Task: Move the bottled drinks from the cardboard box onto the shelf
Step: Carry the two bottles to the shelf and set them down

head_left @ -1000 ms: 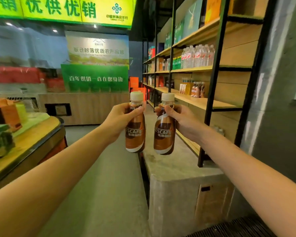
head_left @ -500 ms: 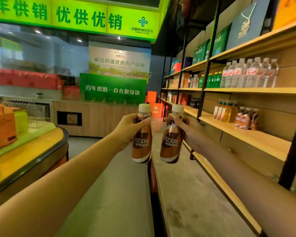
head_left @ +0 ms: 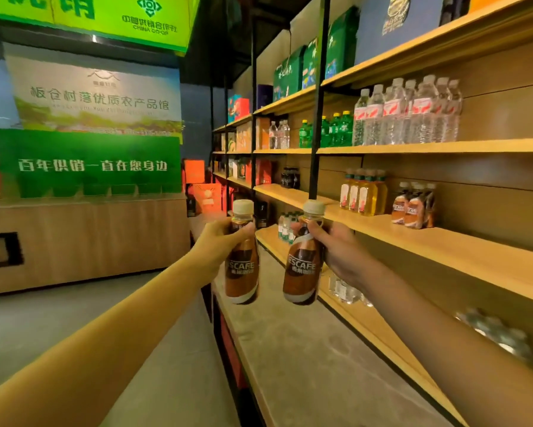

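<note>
Bottled coffee drinks, two, brown with cream caps, one held in each hand.

Left bottle (head_left: 242,266): gripped at neck and shoulder by the left hand (head_left: 217,241). The thumb is laid across the front below the cap and the fingers are wrapped behind. The body is hung nearly upright below the grip, with the label turned toward the camera.

Right bottle (head_left: 302,269): gripped likewise at the neck by the right hand (head_left: 339,251), with the thumb laid across the front and the fingers curled round the far side. The bottle is tilted slightly, its base toward the left bottle.

Arms: both are stretched forward and nearly straight, forearms converging. The two bottles are held side by side at one height, near each other but apart.

Wooden shelf (head_left: 444,245): located to the right of the right hand, at about its level, with bare board nearest the hand.

Matching coffee bottles (head_left: 413,208): stood upright in a small group on that shelf, to the right of and beyond the right hand.

Yellow drink bottles (head_left: 363,195): stood just left of that group on the same board.

Water bottles (head_left: 407,115): shelved one board higher.

Grey ledge (head_left: 305,349): located beneath both hands.
</note>
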`<state>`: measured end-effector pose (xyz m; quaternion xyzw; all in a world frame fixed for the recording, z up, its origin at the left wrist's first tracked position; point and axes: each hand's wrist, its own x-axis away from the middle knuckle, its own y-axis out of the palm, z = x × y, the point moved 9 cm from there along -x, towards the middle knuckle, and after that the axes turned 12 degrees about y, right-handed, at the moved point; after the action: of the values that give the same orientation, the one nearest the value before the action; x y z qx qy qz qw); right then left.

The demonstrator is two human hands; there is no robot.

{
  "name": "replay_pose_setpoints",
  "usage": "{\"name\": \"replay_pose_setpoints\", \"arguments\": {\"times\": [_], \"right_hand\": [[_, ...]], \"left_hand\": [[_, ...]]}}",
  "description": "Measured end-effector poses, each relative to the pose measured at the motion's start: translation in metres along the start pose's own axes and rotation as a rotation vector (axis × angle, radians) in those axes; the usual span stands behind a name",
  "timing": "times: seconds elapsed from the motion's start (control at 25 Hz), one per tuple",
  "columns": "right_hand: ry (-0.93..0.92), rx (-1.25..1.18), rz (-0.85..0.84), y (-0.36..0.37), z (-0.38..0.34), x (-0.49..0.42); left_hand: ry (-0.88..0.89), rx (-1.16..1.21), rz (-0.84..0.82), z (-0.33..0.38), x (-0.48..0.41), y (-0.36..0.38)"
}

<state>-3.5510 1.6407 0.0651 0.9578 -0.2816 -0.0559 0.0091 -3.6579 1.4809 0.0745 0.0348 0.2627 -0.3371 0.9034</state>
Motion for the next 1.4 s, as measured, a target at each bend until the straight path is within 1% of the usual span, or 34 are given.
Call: {"name": "replay_pose_setpoints", "arguments": {"times": [0.12, 0.36, 0.48, 0.6, 0.72, 0.84, 0.96, 1.16, 1.4], "right_hand": [[-0.010, 0.070, 0.101, -0.036, 0.010, -0.064], [-0.043, 0.105, 0.271, -0.129, 0.008, -0.200], [-0.024, 0.170, 0.371, -0.175, 0.010, -0.244], [-0.013, 0.151, 0.483, -0.231, 0.011, -0.270], [0.015, 0.185, 0.589, -0.282, 0.014, -0.280], [0.013, 0.185, 0.756, -0.328, 0.011, -0.287], [-0.010, 0.158, 0.898, -0.365, 0.007, -0.300], [0.053, 0.241, 0.994, -0.396, 0.007, -0.330], [0.113, 0.371, 1.063, -0.429, 0.015, -0.345]], "left_hand": [[0.006, 0.037, -0.075, -0.047, -0.075, 0.029], [0.049, 0.124, -0.249, -0.127, -0.235, 0.120], [0.030, 0.169, -0.325, -0.157, -0.290, 0.169], [0.053, 0.226, -0.445, -0.177, -0.340, 0.228], [0.084, 0.267, -0.553, -0.190, -0.377, 0.287], [0.123, 0.335, -0.657, -0.199, -0.413, 0.348], [0.117, 0.400, -0.759, -0.206, -0.445, 0.398], [0.103, 0.492, -0.895, -0.220, -0.482, 0.459], [0.085, 0.557, -0.951, -0.236, -0.491, 0.499]]}}
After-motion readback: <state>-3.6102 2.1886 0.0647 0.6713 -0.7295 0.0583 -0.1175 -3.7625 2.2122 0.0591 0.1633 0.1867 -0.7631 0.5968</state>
